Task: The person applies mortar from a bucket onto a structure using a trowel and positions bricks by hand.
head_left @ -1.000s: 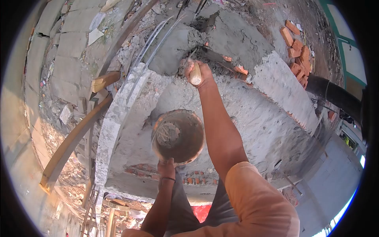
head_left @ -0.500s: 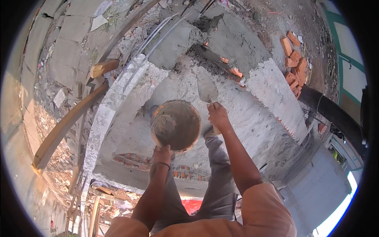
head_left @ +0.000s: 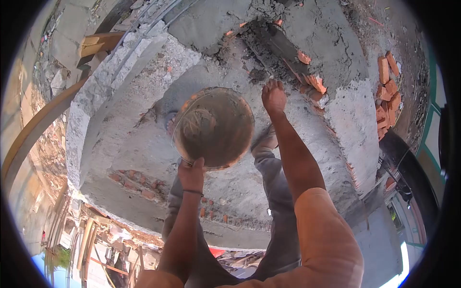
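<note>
Step looks like trowelling mortar (head_left: 331,53); next move probably calls for a steady pan (head_left: 229,162), controlled blade. Rough grey concrete (head_left: 129,153) beneath both hands; mortar damp, cracked, beyond right hand (head_left: 274,97). Pan round, crusted, between hands; left hand (head_left: 191,175) grips near rim. Right closed, apparently around trowel (head_left: 262,64), edge-on, unclear. Jagged orange brick (head_left: 316,83) just right of it.
</note>
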Action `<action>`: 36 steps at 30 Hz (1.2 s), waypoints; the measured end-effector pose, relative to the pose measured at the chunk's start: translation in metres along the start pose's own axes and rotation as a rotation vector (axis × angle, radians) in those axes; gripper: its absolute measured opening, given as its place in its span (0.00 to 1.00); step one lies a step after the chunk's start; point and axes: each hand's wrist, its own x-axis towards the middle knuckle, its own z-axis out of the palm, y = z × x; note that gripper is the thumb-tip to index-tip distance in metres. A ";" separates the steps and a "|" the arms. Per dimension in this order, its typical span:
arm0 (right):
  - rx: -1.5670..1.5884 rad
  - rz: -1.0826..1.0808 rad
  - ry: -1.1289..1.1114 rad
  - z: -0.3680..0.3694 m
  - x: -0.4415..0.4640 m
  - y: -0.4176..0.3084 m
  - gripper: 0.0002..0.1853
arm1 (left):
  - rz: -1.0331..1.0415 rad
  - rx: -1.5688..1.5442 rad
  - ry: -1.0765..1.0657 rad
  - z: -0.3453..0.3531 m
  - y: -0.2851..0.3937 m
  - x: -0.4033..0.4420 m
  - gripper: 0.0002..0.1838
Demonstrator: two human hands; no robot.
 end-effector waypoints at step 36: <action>0.354 0.223 -0.012 -0.183 -0.031 -0.035 0.15 | 0.191 0.094 0.057 0.014 0.001 0.012 0.10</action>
